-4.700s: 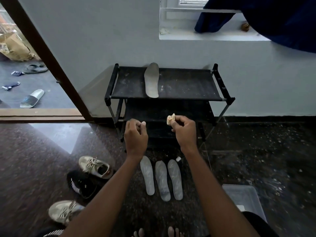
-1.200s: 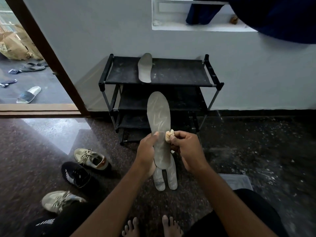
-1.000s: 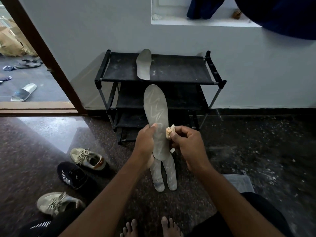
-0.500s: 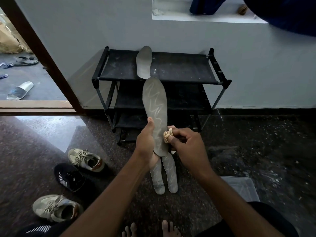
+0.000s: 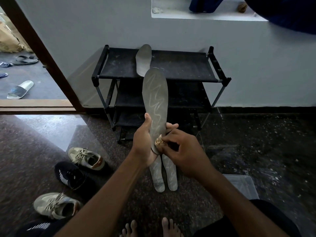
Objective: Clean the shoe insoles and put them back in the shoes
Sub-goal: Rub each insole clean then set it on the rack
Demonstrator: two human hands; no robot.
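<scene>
My left hand [image 5: 143, 142] grips the heel end of a grey insole [image 5: 155, 100] with a pale zigzag line, held upright over the floor. My right hand [image 5: 181, 153] pinches a small crumpled beige cloth [image 5: 158, 141] against the insole's lower right edge. Two more grey insoles [image 5: 164, 173] lie side by side on the floor below my hands. A fourth insole [image 5: 143, 59] rests on the top shelf of the black shoe rack [image 5: 179, 65]. Two beige sneakers [image 5: 86, 158] [image 5: 55, 206] and a black sneaker [image 5: 69, 175] sit on the floor at left.
A clear plastic box [image 5: 242, 186] stands on the floor at right, partly behind my right arm. My bare feet [image 5: 150, 228] show at the bottom. An open doorway [image 5: 25, 79] at left has sandals outside. A window ledge [image 5: 205, 16] holds dark blue cloth.
Since the earliest frame my left hand picked one insole up off the floor, leaving two there. Over the last second my right hand slid the cloth down toward the heel end.
</scene>
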